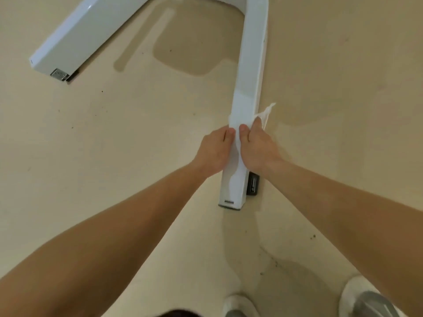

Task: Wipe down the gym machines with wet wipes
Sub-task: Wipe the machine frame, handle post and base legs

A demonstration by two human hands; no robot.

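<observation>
I have both hands clamped on one leg of the glossy white square-tube machine frame [251, 65], which lies on the beige floor [114, 156]. My left hand [214, 152] curls over the leg's left side and my right hand [257, 147] over its right, thumbs nearly meeting on top. Under them sits the thin white wet wipe [235, 154], draped across the tube and pinned by both grips. A loose corner of it sticks out past my right fingertips. A black foot pad [253, 183] shows beside the leg's near end, below my right wrist. The frame's other leg [75, 40] lies well apart at the upper left. Pale shoes [364, 296] show at the bottom edge.
</observation>
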